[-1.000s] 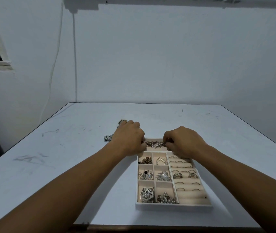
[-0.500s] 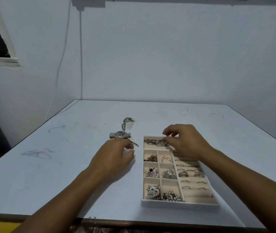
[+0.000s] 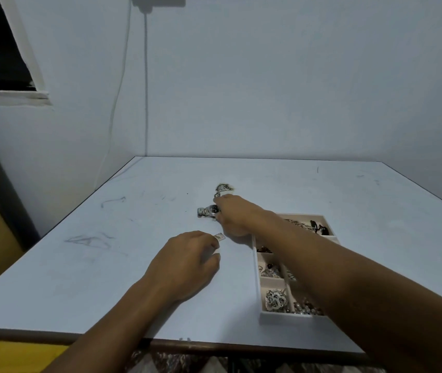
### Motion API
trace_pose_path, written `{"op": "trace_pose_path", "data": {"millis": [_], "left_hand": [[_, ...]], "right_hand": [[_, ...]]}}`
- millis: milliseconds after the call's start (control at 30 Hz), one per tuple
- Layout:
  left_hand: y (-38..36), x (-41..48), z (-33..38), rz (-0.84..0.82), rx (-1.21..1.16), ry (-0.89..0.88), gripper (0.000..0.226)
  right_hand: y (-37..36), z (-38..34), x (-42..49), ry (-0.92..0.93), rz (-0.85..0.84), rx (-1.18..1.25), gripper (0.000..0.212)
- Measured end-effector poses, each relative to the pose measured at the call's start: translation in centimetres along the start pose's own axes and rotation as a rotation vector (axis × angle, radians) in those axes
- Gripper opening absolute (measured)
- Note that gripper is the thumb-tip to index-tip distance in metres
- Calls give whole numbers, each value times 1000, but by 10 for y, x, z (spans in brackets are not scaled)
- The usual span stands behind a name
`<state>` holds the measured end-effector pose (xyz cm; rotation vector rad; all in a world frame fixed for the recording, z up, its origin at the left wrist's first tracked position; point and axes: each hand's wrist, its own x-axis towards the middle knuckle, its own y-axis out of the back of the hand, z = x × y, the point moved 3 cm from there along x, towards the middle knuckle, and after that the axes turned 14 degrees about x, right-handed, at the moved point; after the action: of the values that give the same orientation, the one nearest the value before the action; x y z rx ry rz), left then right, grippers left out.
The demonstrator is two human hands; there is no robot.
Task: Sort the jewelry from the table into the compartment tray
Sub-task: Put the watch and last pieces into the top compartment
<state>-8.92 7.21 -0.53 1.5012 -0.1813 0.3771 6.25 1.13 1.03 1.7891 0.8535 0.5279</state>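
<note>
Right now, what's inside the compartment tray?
The compartment tray shows silver jewelry in its left and far cells, a large brooch nearest you. The right forearm covers the right-hand cells.

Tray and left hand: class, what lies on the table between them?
Head view: only bare table between the left hand, pinching a silver piece, and the tray's left wall.

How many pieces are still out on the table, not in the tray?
3. A watch at the right hand's fingertips, a small tangled piece just beyond it, and a little silver piece at the left hand's fingertips. The right hand may hide more.
</note>
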Motion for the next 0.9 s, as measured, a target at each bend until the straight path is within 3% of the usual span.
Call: {"op": "trace_pose_path", "data": {"millis": [167,300,400,467,600,667,900], "left_hand": [[-2,1,-7,-37,-27,16,33],[-3,-3,-4,-49,-74,34,51],[-7,-2,-9,-68,-73,101,64],[-9,2,-13,-82,-71,144,67],[-11,10,-4,-60,-68,121,56],[-12,16,6,-34,-128,100,51],[-10,48,50,15,-285,92,40]], "right_hand": [[-1,-4,10,-72,76,64,20],[-1,-6,9,-141,98,135,27],[3,-8,5,-110,98,102,29],[6,-7,2,-61,108,144,19],[24,-7,-14,56,157,214,8],[40,-2,-29,83,209,256,14],[74,58,-91,-46,197,390,14]]}}
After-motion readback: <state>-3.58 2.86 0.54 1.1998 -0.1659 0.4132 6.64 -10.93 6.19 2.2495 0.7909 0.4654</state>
